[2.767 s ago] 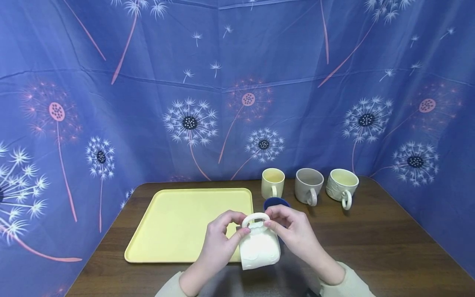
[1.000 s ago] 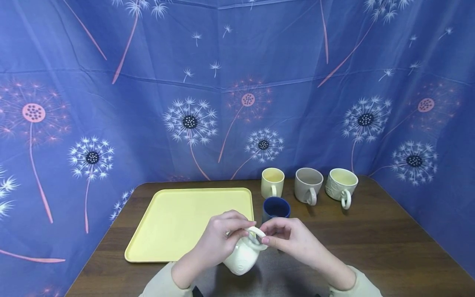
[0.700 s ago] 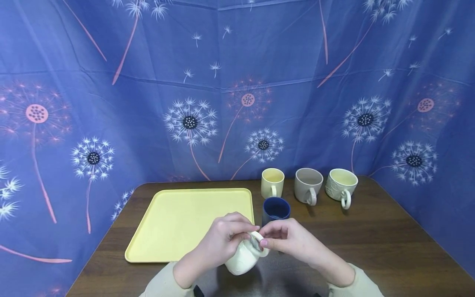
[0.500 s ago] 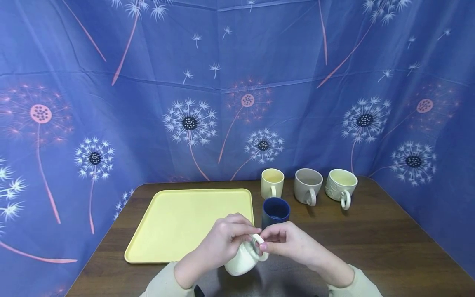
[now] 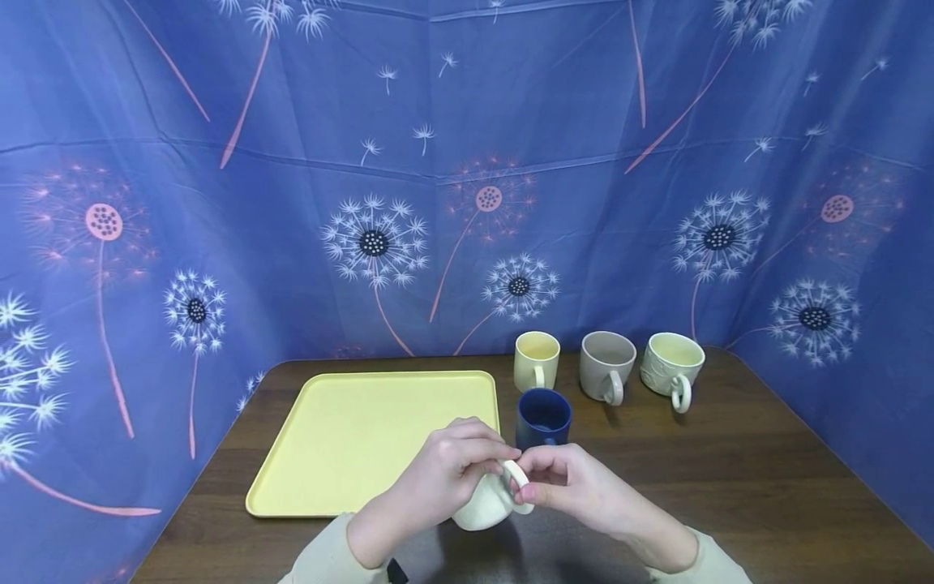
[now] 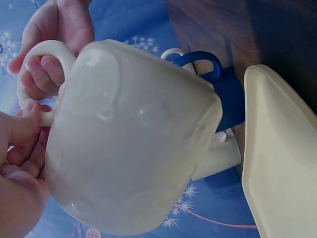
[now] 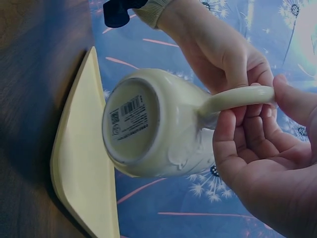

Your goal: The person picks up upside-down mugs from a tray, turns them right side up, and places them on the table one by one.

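Note:
A cream mug [image 5: 481,509] with raised relief is held tilted on its side above the near part of the table, its handle uppermost. My left hand [image 5: 447,478] pinches one end of the handle [image 6: 59,47], fingertips close to the mug's body. Thumb and fingers of my right hand [image 5: 576,491] pinch the same handle farther along. The right wrist view shows the mug's base, with a white barcode label [image 7: 130,118] stuck on it. In the head view, my left hand covers part of the mug. Just behind the hands stands a dark blue mug [image 5: 543,414].
A pale yellow tray [image 5: 372,375] lies on the wooden table [image 5: 700,478] to the left. Along the back right stand a yellow mug [image 5: 527,369], a grey mug [image 5: 597,377] and a cream embossed mug [image 5: 660,375]. A blue dandelion-print cloth [image 5: 438,97] hangs behind.
Earlier the mug hung below its raised handle, between both hands. It has since been turned, and the handle now leans toward my right hand. The blue mug shows more fully now.

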The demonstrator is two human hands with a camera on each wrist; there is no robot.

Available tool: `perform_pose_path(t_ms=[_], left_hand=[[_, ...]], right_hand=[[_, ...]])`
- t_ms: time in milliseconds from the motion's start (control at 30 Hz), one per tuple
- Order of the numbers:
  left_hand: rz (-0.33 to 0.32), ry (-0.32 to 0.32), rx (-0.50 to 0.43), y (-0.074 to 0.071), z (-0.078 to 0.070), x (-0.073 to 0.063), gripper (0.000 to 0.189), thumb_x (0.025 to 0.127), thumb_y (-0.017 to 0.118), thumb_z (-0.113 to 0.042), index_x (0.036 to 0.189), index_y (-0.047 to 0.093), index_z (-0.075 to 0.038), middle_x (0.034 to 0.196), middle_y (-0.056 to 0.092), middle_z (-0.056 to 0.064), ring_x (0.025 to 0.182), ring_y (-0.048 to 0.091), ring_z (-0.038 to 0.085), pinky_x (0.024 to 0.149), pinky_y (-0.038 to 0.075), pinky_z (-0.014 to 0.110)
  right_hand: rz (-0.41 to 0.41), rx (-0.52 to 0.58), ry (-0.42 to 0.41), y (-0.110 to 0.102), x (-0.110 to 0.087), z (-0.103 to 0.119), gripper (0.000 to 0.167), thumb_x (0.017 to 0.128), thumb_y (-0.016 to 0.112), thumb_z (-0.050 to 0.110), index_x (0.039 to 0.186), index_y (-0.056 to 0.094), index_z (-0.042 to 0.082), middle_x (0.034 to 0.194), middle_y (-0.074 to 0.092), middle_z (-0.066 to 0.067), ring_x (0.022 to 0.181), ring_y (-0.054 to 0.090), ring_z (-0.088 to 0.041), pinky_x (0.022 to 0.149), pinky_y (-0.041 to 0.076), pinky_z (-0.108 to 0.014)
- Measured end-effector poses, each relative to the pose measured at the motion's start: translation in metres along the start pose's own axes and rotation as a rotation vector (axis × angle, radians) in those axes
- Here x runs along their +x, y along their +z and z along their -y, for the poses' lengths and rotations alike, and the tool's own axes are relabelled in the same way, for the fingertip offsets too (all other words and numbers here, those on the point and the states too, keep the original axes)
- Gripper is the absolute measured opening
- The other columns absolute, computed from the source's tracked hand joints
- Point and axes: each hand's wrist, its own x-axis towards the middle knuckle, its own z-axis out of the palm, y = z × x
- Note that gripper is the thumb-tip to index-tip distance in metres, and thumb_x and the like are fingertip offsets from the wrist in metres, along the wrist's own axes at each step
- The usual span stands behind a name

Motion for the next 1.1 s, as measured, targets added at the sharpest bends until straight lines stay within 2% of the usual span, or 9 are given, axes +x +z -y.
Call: perform_pose_path(t_ms=[200,400,600,700,867,1000,1100], left_hand=[[-0.025,0.026,0.004,0.001,0.0,0.004,0.017,0.079,0.071,-0.006,0.096,0.073,-0.009,0.088,0.069,-0.003,0.085,0.062,0.008,0.082,0.047,0.016],[-0.063,0.034,0.017,0.003,-0.002,0.008,0.018,0.08,0.071,-0.003,0.097,0.072,-0.009,0.09,0.07,-0.002,0.089,0.063,0.009,0.088,0.048,0.024],[-0.074,0.0,0.031,0.0,-0.004,0.008,0.024,0.08,0.071,-0.004,0.104,0.068,-0.007,0.098,0.069,0.0,0.096,0.063,0.012,0.091,0.047,0.026],[-0.095,-0.039,0.018,-0.004,-0.005,0.008,0.027,0.079,0.071,-0.002,0.106,0.067,-0.007,0.101,0.068,0.001,0.099,0.061,0.014,0.091,0.047,0.024],[-0.13,-0.106,-0.009,-0.013,-0.006,0.008,0.03,0.079,0.071,-0.002,0.108,0.065,-0.007,0.104,0.065,0.001,0.101,0.059,0.013,0.09,0.047,0.021],[-0.153,-0.114,0.0,-0.019,-0.005,0.007,0.033,0.078,0.072,0.0,0.11,0.064,-0.006,0.104,0.065,0.002,0.101,0.059,0.015,0.09,0.047,0.021],[-0.173,-0.107,0.019,-0.023,-0.003,0.006,0.037,0.076,0.073,0.001,0.11,0.064,-0.005,0.104,0.065,0.004,0.1,0.059,0.017,0.09,0.047,0.022]], right_hand=[[-0.009,-0.019,-0.007,0.0,-0.001,0.001,0.01,0.092,0.052,-0.004,0.1,0.058,-0.008,0.088,0.058,-0.025,0.086,0.059,-0.005,0.072,0.052,-0.025],[-0.05,-0.019,-0.027,0.003,-0.002,0.001,0.009,0.09,0.053,-0.007,0.098,0.058,-0.005,0.087,0.057,-0.02,0.085,0.058,-0.004,0.072,0.051,-0.024],[-0.086,-0.026,-0.058,0.002,-0.004,0.002,0.011,0.089,0.053,-0.01,0.096,0.057,-0.003,0.086,0.055,-0.022,0.085,0.059,-0.004,0.072,0.052,-0.025],[-0.096,-0.033,-0.071,0.0,-0.005,0.004,0.012,0.089,0.052,-0.011,0.096,0.057,-0.002,0.086,0.055,-0.021,0.084,0.059,-0.005,0.072,0.051,-0.025],[-0.14,-0.083,-0.081,-0.004,-0.007,0.008,0.014,0.088,0.053,-0.011,0.097,0.058,-0.002,0.087,0.058,-0.012,0.081,0.058,-0.005,0.066,0.05,-0.027],[-0.18,-0.12,-0.093,-0.007,-0.008,0.012,0.015,0.088,0.054,-0.011,0.098,0.059,-0.001,0.09,0.06,-0.003,0.08,0.058,-0.007,0.064,0.05,-0.026],[-0.201,-0.138,-0.1,-0.01,-0.01,0.013,0.016,0.088,0.053,-0.012,0.1,0.059,-0.003,0.093,0.063,0.001,0.083,0.06,-0.007,0.066,0.052,-0.026]])
